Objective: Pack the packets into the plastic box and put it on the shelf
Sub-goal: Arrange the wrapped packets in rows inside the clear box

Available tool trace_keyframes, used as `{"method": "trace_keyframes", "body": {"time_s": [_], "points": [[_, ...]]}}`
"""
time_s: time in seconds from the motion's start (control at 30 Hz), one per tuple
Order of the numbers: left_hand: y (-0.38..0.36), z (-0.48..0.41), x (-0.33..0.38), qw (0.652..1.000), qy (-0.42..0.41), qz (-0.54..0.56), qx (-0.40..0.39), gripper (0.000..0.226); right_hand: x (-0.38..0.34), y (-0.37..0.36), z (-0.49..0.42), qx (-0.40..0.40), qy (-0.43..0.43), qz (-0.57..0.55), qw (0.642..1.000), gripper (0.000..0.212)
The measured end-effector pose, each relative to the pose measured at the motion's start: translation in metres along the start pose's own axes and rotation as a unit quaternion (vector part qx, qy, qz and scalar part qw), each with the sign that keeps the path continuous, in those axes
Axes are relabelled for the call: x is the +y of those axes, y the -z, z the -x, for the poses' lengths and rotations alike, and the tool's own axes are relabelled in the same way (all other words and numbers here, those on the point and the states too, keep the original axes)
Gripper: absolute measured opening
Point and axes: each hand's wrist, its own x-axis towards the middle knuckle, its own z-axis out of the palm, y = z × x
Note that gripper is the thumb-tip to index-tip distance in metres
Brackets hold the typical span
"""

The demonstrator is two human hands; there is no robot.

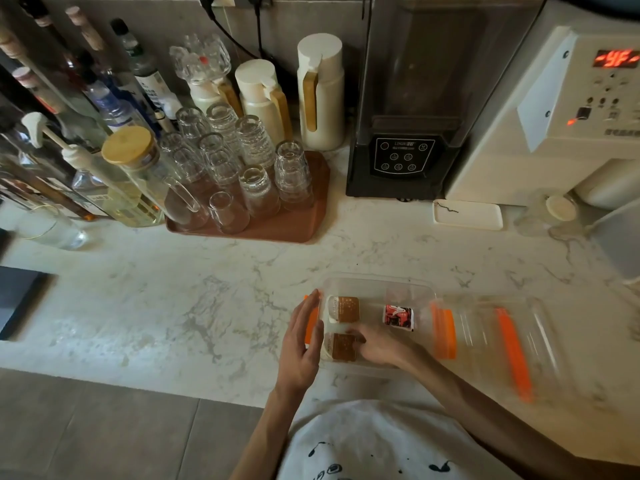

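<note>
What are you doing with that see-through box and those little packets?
A person is packing small packets into a clear plastic box on the marble counter. The left hand rests flat against the box's left end by its orange clip, steadying it. The right hand reaches inside, fingers on the nearer brown packet. Another brown packet and a red and white packet already lie in the box. The lid with orange clips lies to the right, off the box.

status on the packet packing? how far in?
Done: a brown packet and a red packet lie in the plastic box. In hand: right hand is inside, fingers on a second brown packet; left hand steadies the box's left end. Left: the lid lies off to the right, and the box sits on the counter, not shelved.
</note>
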Motion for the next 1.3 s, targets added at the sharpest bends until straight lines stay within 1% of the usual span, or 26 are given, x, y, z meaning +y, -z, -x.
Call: {"method": "trace_keyframes", "body": {"time_s": [0.1, 0.17, 0.27, 0.37, 0.53, 0.67, 0.73, 0.77, 0.8, 0.83, 0.87, 0.93, 0.97, 1.0, 1.03, 1.07, 1.1, 1.13, 1.17, 1.2, 1.23, 1.27, 1.3], "points": [[0.000, 0.001, -0.001, 1.000, -0.003, 0.002, 0.002, 0.051, -0.004, -0.001, 0.000, -0.003, -0.006, -0.004, 1.000, 0.042], [0.000, 0.000, -0.001, 1.000, -0.006, -0.001, 0.001, 0.048, -0.009, -0.003, -0.001, 0.012, -0.008, -0.010, 1.000, 0.045], [0.000, 0.000, -0.001, 1.000, -0.008, -0.001, 0.000, 0.047, -0.015, -0.007, -0.005, 0.031, -0.015, -0.016, 0.999, 0.042], [0.001, -0.001, 0.001, 1.000, -0.010, -0.008, 0.001, 0.046, -0.018, -0.011, -0.005, 0.046, -0.018, 0.028, 0.998, 0.038], [0.000, 0.002, 0.006, 1.000, -0.011, -0.018, 0.008, 0.047, -0.021, -0.014, -0.004, 0.087, 0.001, 0.109, 0.990, 0.039], [0.001, 0.002, 0.009, 1.000, -0.004, -0.027, 0.009, 0.051, -0.019, -0.009, 0.005, 0.071, 0.005, 0.132, 0.989, 0.040], [0.002, 0.002, 0.011, 0.999, 0.000, -0.033, 0.002, 0.051, -0.011, -0.004, 0.018, 0.075, 0.015, 0.094, 0.993, 0.039], [0.003, 0.002, 0.013, 0.999, 0.002, -0.039, -0.003, 0.052, -0.005, -0.001, 0.026, 0.091, 0.024, 0.052, 0.994, 0.038], [0.005, 0.002, 0.016, 0.999, 0.004, -0.042, -0.009, 0.053, 0.001, 0.004, 0.036, 0.125, 0.033, 0.018, 0.991, 0.035], [0.007, 0.001, 0.018, 0.999, 0.008, -0.042, -0.016, 0.054, 0.009, 0.009, 0.047, 0.178, 0.040, -0.006, 0.983, 0.031], [0.010, 0.001, 0.020, 0.999, 0.011, -0.043, -0.027, 0.057, 0.018, 0.014, 0.057, 0.253, 0.040, -0.015, 0.967, 0.027], [0.016, -0.002, 0.028, 0.997, 0.021, -0.052, -0.047, 0.064, 0.041, 0.017, 0.076, 0.413, 0.009, 0.024, 0.911, 0.024], [0.017, -0.004, 0.032, 0.996, 0.024, -0.069, -0.052, 0.066, 0.051, 0.016, 0.083, 0.460, -0.014, 0.036, 0.887, 0.027], [0.017, -0.007, 0.036, 0.993, 0.017, -0.110, -0.046, 0.063, 0.059, 0.014, 0.088, 0.474, -0.033, 0.015, 0.880, 0.031], [0.014, -0.010, 0.041, 0.984, -0.006, -0.178, -0.022, 0.058, 0.064, 0.012, 0.091, 0.469, -0.038, -0.034, 0.882, 0.035], [0.009, -0.012, 0.046, 0.967, -0.035, -0.251, 0.004, 0.054, 0.065, 0.007, 0.092, 0.457, -0.032, -0.094, 0.884, 0.038], [0.000, -0.013, 0.051, 0.952, -0.063, -0.299, 0.023, 0.052, 0.066, 0.003, 0.090, 0.452, -0.022, -0.138, 0.881, 0.040], [-0.010, -0.014, 0.056, 0.944, -0.086, -0.319, 0.026, 0.049, 0.064, -0.001, 0.088, 0.458, -0.013, -0.156, 0.875, 0.043], [-0.022, -0.015, 0.061, 0.939, -0.110, -0.325, 0.007, 0.043, 0.062, -0.003, 0.086, 0.466, -0.008, -0.150, 0.872, 0.045], [-0.033, -0.016, 0.066, 0.937, -0.128, -0.325, -0.031, 0.037, 0.059, -0.005, 0.085, 0.469, -0.004, -0.138, 0.872, 0.047], [-0.044, -0.018, 0.070, 0.937, -0.119, -0.319, -0.074, 0.031, 0.056, -0.005, 0.085, 0.470, -0.005, -0.132, 0.873, 0.048], [-0.055, -0.021, 0.072, 0.939, -0.082, -0.310, -0.125, 0.028, 0.055, -0.004, 0.085, 0.467, -0.010, -0.133, 0.874, 0.048], [-0.066, -0.024, 0.072, 0.934, -0.041, -0.305, -0.182, 0.029, 0.056, -0.002, 0.087, 0.460, -0.013, -0.137, 0.877, 0.049]]}}
